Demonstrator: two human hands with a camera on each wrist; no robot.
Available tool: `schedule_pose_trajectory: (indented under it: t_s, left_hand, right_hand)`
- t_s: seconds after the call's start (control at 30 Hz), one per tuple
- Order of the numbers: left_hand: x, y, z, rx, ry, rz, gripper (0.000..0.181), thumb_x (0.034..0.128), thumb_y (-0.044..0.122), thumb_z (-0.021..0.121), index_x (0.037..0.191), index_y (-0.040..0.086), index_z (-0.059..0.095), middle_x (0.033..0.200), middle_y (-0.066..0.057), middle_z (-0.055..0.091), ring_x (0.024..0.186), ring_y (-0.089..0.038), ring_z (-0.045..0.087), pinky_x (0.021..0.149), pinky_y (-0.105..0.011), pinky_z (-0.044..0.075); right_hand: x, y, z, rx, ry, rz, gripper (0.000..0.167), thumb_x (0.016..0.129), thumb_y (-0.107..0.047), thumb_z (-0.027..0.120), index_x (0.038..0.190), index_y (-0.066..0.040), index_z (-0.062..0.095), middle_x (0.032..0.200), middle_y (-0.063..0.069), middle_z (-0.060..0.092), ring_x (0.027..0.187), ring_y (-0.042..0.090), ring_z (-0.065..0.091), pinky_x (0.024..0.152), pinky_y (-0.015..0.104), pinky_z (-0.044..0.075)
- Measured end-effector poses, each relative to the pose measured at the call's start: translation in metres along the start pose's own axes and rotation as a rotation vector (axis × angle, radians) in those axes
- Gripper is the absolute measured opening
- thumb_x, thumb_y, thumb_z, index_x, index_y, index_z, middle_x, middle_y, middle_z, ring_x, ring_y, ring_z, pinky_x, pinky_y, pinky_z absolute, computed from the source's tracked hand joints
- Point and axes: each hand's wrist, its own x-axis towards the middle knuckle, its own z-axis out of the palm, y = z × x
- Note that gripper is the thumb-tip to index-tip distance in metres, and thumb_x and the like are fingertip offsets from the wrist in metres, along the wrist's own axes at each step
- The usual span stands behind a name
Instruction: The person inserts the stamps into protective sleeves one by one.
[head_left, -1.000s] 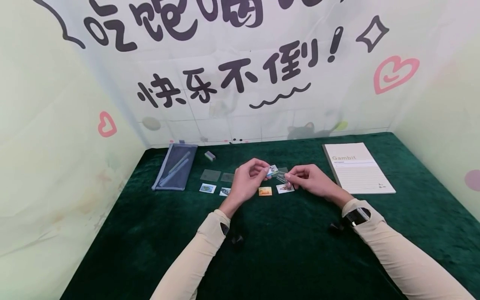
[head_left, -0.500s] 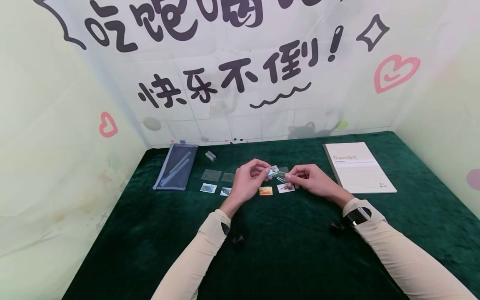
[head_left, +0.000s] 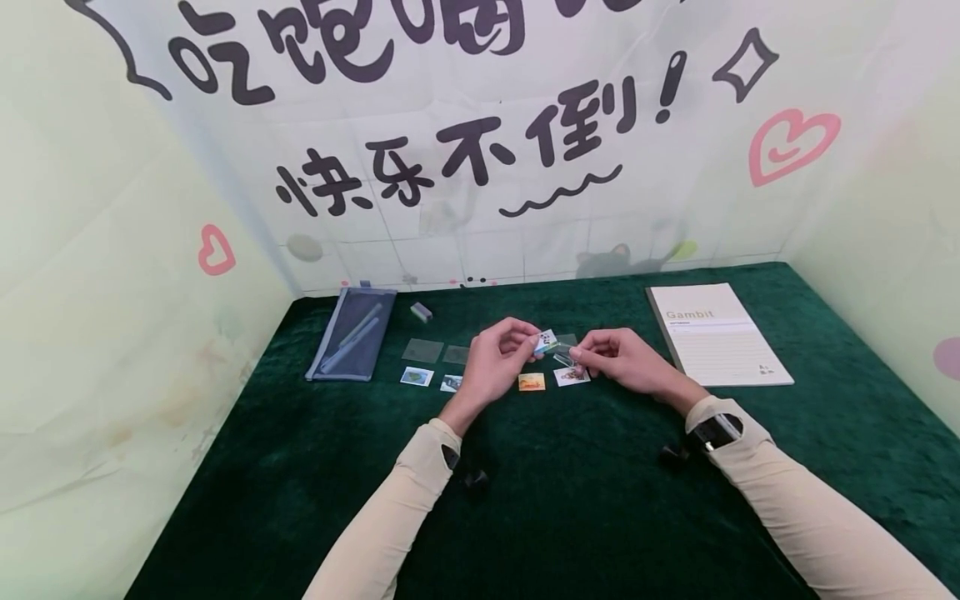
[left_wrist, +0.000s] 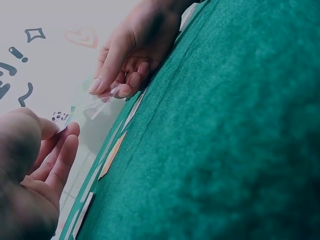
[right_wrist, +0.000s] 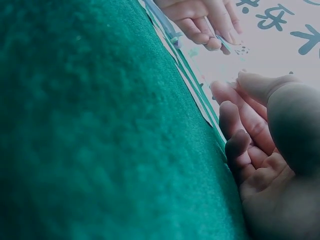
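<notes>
My left hand (head_left: 495, 358) pinches a small stamp-like card (head_left: 546, 341) with a panda picture between thumb and fingers; the panda (left_wrist: 60, 116) shows in the left wrist view. Just right of it, my right hand (head_left: 626, 358) pinches a small clear sleeve (left_wrist: 102, 103), close to the card's edge; whether they touch I cannot tell. Below the hands lie an orange picture card (head_left: 532, 382) and a white-edged card (head_left: 572, 377). Left of my left hand are a blue-green card (head_left: 416, 377) and another card (head_left: 451, 383), partly covered by the hand.
Clear sleeves (head_left: 423, 351) lie behind the cards on the green cloth (head_left: 570, 500). A blue zip pouch (head_left: 351, 335) with pens is at the back left, a small eraser-like block (head_left: 422, 312) beside it. A notepad (head_left: 720, 333) lies at the right.
The card in my left hand has tilted slightly back and forth. Both hands stay in nearly the same place.
</notes>
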Motion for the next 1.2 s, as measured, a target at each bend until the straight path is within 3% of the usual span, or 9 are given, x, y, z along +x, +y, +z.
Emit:
schedule_pose_trajectory:
  t_s: [0.6, 0.93, 1.2]
  left_hand:
    - [-0.0018, -0.0011, 0.0022, 0.018, -0.019, -0.014, 0.015, 0.1091, 0.026, 0.068, 0.121, 0.019, 0.073, 0.108, 0.001, 0.08, 0.093, -0.012, 0.079, 0.096, -0.036, 0.064]
    - [-0.0008, -0.0031, 0.0035, 0.007, -0.047, -0.009, 0.015, 0.108, 0.026, 0.069, 0.12, 0.019, 0.074, 0.103, 0.002, 0.081, 0.091, -0.011, 0.08, 0.089, -0.031, 0.064]
    - [-0.0011, -0.0047, 0.0032, -0.008, -0.03, -0.009, 0.015, 0.1077, 0.025, 0.07, 0.119, 0.018, 0.074, 0.102, 0.001, 0.082, 0.09, -0.012, 0.08, 0.087, -0.032, 0.065]
  right_hand:
    - [-0.0007, -0.0004, 0.0015, -0.023, 0.019, 0.001, 0.029, 0.108, -0.041, 0.067, 0.111, -0.014, 0.076, 0.103, 0.01, 0.077, 0.089, 0.029, 0.071, 0.081, 0.034, 0.055]
    - [-0.0022, 0.0025, -0.0003, -0.016, 0.033, -0.005, 0.025, 0.106, -0.039, 0.071, 0.117, -0.018, 0.077, 0.106, 0.011, 0.078, 0.093, 0.028, 0.072, 0.083, 0.034, 0.056]
    - [-0.0023, 0.0013, 0.0003, -0.007, 0.027, -0.001, 0.024, 0.105, -0.036, 0.072, 0.118, -0.017, 0.077, 0.108, 0.011, 0.078, 0.095, 0.027, 0.073, 0.084, 0.034, 0.057]
